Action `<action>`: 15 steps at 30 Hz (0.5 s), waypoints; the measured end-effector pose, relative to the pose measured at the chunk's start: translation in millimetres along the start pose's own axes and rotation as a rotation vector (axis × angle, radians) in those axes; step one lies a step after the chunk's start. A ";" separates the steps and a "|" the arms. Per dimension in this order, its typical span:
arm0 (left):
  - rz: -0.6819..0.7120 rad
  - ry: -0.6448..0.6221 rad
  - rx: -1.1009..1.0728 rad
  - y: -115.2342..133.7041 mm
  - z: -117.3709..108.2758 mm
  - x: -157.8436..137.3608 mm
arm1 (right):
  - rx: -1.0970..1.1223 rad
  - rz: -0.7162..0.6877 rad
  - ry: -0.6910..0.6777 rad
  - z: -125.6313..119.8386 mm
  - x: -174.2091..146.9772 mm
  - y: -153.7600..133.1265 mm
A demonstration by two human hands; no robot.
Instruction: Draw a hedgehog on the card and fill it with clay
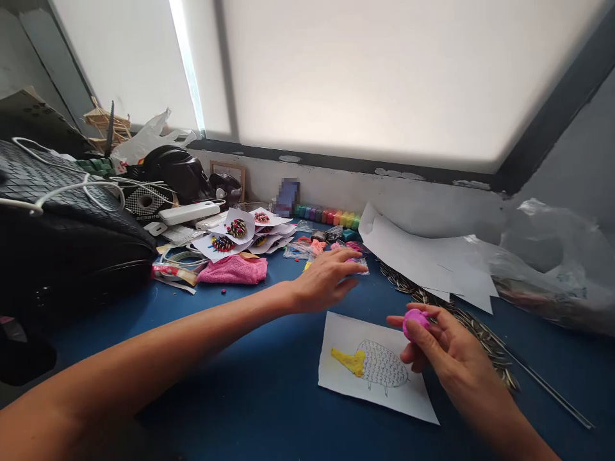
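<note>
Right hand (454, 352) pinches pink clay (416, 322) near far right corner of paper (336, 371); left hand (327, 279), loosely spread, nearer tabletop (259, 397) far edge.

The drawing (379, 366) lies on the table (240, 397), left of the seeds (485, 339); the cloth (233, 269) lies farther left, behind it.

No lettering is legible, even on the perforated box (144, 201).

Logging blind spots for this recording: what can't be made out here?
All in the head view:
Pink lump: partly hidden by the right hand.
Left hand: its own back hides the palm.
Striped seeds: partly covered by white sheets.
Black bag: cut off by the left edge.
Bluish item: pixelated.
</note>
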State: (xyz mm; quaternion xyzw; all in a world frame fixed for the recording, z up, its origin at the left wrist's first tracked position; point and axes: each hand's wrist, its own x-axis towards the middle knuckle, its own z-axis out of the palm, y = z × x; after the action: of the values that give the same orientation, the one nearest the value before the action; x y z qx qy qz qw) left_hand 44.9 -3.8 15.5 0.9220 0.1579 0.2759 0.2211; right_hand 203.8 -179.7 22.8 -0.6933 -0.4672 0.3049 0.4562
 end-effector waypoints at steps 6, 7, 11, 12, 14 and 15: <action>-0.201 -0.089 -0.406 24.6 2.5 -19.9 | -0.006 -0.098 0.061 3.5 -3.2 -7.4; -0.219 -0.116 -0.469 26.9 2.7 -21.1 | -0.006 -0.107 0.073 4.5 -3.5 -8.2; -0.224 -0.230 -0.674 37.4 0.8 -21.4 | -0.015 -0.187 0.138 8.5 -3.3 -7.0; -0.209 -0.264 -0.738 40.3 0.6 -21.3 | -0.014 -0.194 0.139 9.5 -3.3 -5.6; -0.193 -0.333 -0.925 45.2 1.5 -21.8 | 0.012 -0.164 0.113 12.0 -4.0 -2.4; -0.184 -0.355 -0.965 46.8 2.3 -22.3 | 0.032 -0.139 0.094 13.5 -4.9 -1.2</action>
State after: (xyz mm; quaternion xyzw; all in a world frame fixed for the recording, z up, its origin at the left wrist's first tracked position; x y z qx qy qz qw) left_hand 36.3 -53.7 27.1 0.7302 0.0530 0.1361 0.6674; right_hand 190.1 -179.4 18.5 -0.6655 -0.4873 0.2470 0.5086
